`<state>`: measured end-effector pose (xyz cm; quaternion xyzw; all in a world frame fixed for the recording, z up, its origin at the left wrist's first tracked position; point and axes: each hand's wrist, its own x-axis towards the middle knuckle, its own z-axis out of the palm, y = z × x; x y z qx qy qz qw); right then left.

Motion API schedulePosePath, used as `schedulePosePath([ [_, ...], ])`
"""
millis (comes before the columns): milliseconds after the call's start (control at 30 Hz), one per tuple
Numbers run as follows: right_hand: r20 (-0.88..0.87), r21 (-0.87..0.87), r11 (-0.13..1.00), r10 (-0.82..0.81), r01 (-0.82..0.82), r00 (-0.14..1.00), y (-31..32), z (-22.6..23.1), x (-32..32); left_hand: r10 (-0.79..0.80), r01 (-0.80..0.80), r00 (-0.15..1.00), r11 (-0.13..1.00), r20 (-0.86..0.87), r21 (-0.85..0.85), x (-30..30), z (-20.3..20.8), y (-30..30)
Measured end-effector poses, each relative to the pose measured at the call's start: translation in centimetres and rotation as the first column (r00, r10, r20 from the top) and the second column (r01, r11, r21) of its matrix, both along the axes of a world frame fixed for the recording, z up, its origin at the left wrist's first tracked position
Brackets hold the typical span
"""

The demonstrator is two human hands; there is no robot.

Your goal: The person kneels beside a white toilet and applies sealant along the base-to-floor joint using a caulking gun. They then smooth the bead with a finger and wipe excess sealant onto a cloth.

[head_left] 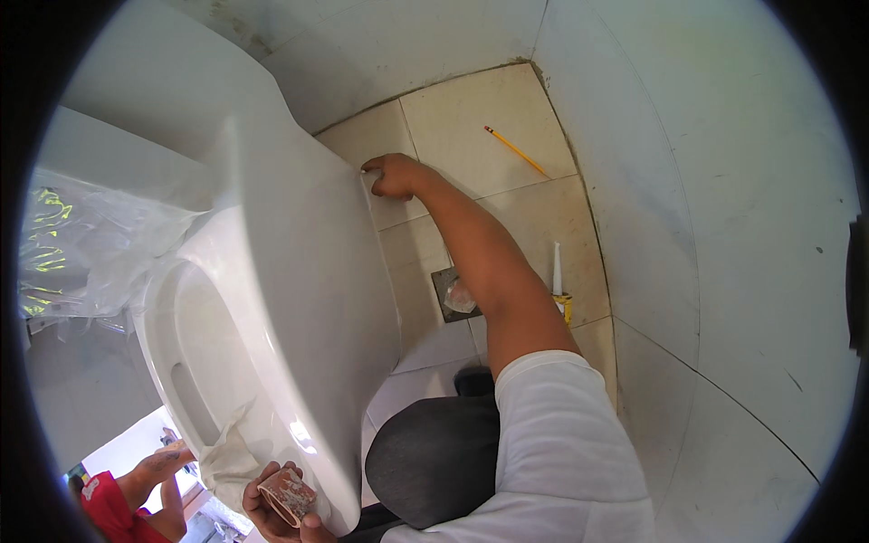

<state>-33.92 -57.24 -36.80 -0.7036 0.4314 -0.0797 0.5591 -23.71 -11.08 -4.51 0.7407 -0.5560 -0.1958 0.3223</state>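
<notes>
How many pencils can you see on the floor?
1: a yellow pencil on the floor tiles, up and right of the right hand, near the wall. The white fixture or right arm could hide others.

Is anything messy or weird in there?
Yes: a thin yellow pencil lies loose on the beige tiled floor, where someone might step on it. A crumpled, whitish see-through lump covers part of a dark square plate, maybe a drain, an odd spot for it.
</notes>
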Motion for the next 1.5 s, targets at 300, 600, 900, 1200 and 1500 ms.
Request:
schedulePosePath([
  [300, -0.077, -0.181, 0.975, 0.114, -0.126, 0.991, -0.9, -1.2, 1.2, 0.404, -0.430, 0.870, 0.902, -0.282, -0.032, -1.8, -0.8, -1.3],
  [600, -0.223, -0.321, 0.915, 0.178, -0.244, 0.958, -0.8, -2.4, 1.9, 0.434, -0.458, 0.854, 0.889, -0.285, -0.019, -2.0, -0.6, -1.4],
  [900, -0.299, -0.277, 0.917, 0.201, -0.286, 0.933, 0.1, -2.4, 2.7, 0.256, -0.560, 0.007, 0.802, -0.967, 0.208, 3.3, -1.3, 4.9],
  [1200, 0.031, 0.277, 0.961, 0.019, -0.026, 0.999, 0.1, -2.0, 1.4, -0.003, -0.003, 0.929, 1.000, -0.370, -0.015, 0.7, 0.2, -0.1],
  [1500, 0.141, 0.298, 0.953, -0.103, 0.057, 0.985, -0.8, -1.8, 1.3, -0.160, 0.132, 0.965, 0.981, -0.207, -0.143, 1.3, -1.2, 0.7],
])
